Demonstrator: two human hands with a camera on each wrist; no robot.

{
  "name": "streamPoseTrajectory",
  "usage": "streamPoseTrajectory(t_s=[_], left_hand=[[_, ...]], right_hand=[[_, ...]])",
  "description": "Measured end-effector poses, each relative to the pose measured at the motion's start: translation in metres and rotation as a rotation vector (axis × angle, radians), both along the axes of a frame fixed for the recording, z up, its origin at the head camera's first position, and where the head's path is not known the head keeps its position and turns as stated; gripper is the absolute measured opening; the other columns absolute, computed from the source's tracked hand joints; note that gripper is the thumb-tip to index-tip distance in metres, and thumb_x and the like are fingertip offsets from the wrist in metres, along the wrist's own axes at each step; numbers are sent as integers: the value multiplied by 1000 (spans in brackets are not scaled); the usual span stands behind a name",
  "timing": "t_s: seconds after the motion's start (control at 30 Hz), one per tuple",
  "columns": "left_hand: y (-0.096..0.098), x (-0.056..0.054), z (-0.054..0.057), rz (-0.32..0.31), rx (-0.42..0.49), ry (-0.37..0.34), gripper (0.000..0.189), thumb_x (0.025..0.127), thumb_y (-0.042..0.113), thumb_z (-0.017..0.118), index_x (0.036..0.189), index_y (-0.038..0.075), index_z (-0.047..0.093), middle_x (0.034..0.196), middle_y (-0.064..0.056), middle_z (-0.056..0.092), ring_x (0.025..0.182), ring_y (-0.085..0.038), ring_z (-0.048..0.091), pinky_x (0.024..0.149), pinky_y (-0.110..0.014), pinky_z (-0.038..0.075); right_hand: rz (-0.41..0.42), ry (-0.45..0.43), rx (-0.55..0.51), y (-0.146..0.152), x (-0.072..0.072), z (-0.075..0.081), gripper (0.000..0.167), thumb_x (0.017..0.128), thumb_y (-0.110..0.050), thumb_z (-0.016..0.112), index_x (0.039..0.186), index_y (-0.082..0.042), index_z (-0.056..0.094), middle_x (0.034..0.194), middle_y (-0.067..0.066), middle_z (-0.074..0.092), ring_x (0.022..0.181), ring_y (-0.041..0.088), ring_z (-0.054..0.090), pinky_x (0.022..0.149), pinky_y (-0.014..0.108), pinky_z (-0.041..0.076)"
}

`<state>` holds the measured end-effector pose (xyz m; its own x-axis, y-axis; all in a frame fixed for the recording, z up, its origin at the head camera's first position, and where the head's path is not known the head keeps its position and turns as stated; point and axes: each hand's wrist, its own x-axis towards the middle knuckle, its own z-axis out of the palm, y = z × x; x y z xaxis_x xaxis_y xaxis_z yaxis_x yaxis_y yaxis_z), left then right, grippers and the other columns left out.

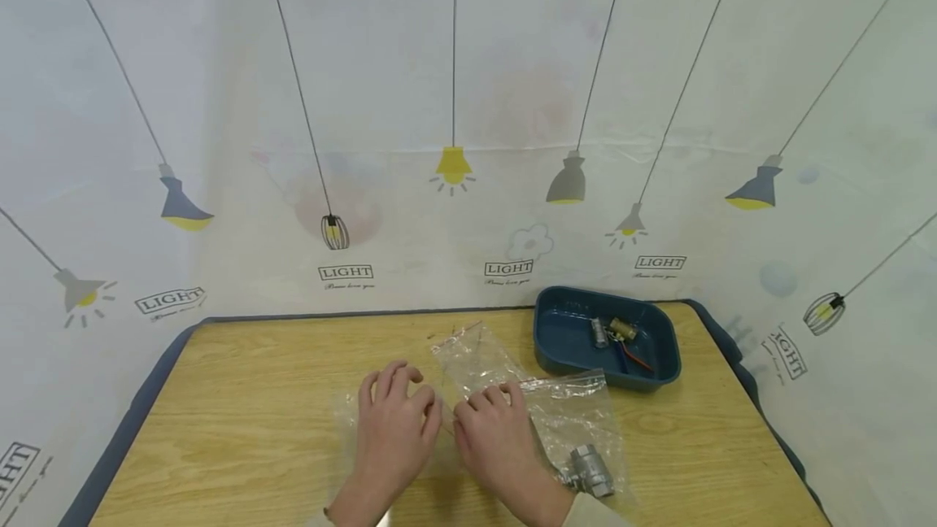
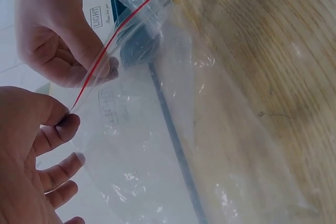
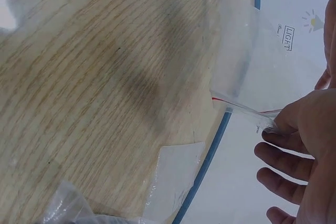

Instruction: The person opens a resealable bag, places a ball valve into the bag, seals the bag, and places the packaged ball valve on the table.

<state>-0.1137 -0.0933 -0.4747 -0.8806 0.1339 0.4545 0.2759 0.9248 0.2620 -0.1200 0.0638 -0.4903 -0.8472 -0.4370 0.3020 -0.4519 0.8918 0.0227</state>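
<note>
Both hands hold a clear zip bag (image 2: 220, 145) with a red strip along its mouth, raised over the table. At one end of the strip my left hand (image 1: 395, 421) pinches the plastic between thumb and forefinger, its other fingers apart. My right hand (image 1: 501, 437) pinches the mouth a short way along. Through the film in the left wrist view, nothing shows inside the held bag. A metal valve-like fitting (image 1: 591, 472) lies by my right wrist, at a second clear zip bag (image 1: 574, 409); I cannot tell whether inside or on top.
At the back right stands a dark blue tray (image 1: 545, 358) holding a silver cylinder (image 1: 599, 333), a brass fitting (image 1: 622, 329) and a piece with a red handle. Another clear bag (image 1: 476, 356) lies flat beyond my hands on the wooden table (image 1: 241, 413). A printed curtain hangs behind.
</note>
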Motion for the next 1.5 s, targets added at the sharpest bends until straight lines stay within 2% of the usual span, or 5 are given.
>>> streamPoseTrajectory(t_s=[0.3, 0.57, 0.8, 1.1, 1.5], left_hand=[[-2, -3, 0, -4, -4, 25, 25, 86, 23, 67, 63, 23, 58, 103, -1, 64, 119, -28, 53, 103, -58, 35], [-5, -5, 0, 3, -31, 16, 24, 86, 23, 66, 63, 23, 59, 102, 0, 64, 119, -28, 54, 103, -59, 36], [-6, -7, 4, 7, -30, -16, 26, 86, 23, 64, 62, 23, 57, 103, -1, 64, 120, -28, 52, 104, -59, 34], [-9, -10, 5, 8, -19, 3, 25, 85, 21, 64, 61, 23, 56, 103, -1, 64, 119, -28, 53, 104, -58, 34], [-14, -11, 7, 17, -15, -37, 26, 86, 21, 64, 61, 24, 55, 106, -1, 64, 123, -30, 51, 106, -58, 32]], right_hand=[[17, 94, 4, 2, 1, -6, 9, 85, -30, 66, 79, -23, 66, 79, -7, 68, 81, 16, 61, 92, 44, 41], [14, 33, 56, 5, 1, -6, 10, 83, -31, 68, 81, -22, 63, 82, -6, 68, 83, 16, 62, 92, 44, 43], [15, -3, 51, 8, 0, -9, 8, 81, -27, 67, 80, -22, 62, 79, -6, 67, 83, 17, 62, 92, 44, 43], [7, -19, 42, 12, 2, -11, 8, 79, -26, 68, 78, -22, 62, 74, -5, 65, 80, 18, 61, 91, 44, 43], [2, 30, 18, 20, 6, -19, 10, 75, -22, 69, 75, -21, 59, 71, -5, 65, 77, 18, 60, 86, 43, 43]])
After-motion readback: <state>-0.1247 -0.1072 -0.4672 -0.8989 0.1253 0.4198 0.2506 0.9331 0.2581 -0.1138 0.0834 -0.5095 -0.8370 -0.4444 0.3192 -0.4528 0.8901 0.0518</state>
